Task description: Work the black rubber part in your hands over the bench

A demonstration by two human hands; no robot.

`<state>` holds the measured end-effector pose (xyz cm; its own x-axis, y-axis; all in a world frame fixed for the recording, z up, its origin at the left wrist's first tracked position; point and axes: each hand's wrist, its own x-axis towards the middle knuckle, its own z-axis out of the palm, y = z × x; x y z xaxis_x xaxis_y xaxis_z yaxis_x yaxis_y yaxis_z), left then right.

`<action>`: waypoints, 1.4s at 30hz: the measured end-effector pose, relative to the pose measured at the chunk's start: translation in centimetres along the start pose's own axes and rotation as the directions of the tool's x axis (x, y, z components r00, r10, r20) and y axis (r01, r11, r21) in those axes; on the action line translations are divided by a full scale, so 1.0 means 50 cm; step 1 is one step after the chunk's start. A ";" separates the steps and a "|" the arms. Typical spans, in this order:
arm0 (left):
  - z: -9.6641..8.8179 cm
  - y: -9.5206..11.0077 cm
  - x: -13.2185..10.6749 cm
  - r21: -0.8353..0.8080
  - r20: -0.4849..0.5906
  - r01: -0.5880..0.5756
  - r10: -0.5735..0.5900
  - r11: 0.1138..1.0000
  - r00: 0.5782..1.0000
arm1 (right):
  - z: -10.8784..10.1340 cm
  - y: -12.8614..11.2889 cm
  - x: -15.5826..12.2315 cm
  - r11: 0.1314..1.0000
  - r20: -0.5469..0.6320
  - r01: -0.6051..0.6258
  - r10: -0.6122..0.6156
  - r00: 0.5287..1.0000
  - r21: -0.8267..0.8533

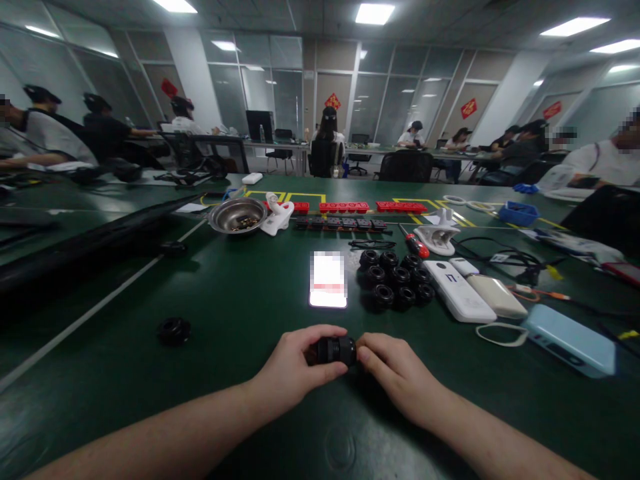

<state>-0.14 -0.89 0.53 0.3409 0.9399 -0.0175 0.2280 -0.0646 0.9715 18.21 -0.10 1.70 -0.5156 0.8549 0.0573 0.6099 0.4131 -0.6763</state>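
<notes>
My left hand (295, 363) is closed around a black plastic cable gland (335, 350), thumb on the near side and index finger over the top. The gland lies sideways, just above the green table. At its right end, my right hand (393, 367) has thumb and fingers pinched together against or very near the end face; whatever may be between them is hidden. Several more black cable glands (400, 275) stand grouped to the right, beyond my hands. One black gland part (173, 330) sits alone on the left.
A lit phone (328, 280) lies ahead of my hands. Farther back are a metal bowl (239, 217), red trays (345, 207) and a screwdriver (417, 245). White power banks (460, 293) and a light-blue case (570, 340) occupy the right. Other people sit at far tables.
</notes>
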 end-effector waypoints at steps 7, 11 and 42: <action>-0.005 -0.006 0.007 -0.042 0.051 0.010 -0.008 0.999 0.999 | 0.000 -0.007 -0.005 0.996 -0.006 0.017 -0.017 1.000 0.090; -0.003 0.002 0.003 0.011 0.035 -0.002 0.001 1.000 0.999 | -0.003 -0.004 -0.003 0.995 -0.043 0.027 -0.023 0.999 0.096; 0.000 -0.003 0.001 0.034 0.016 -0.009 0.008 0.999 1.000 | -0.005 -0.003 -0.005 0.999 0.026 -0.011 0.011 1.000 0.034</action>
<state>-0.15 -0.84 0.40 0.3573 0.9339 -0.0131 0.2559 -0.0844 0.9630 18.40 -0.27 1.96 -0.5244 0.8509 0.0311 0.5951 0.3925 -0.7013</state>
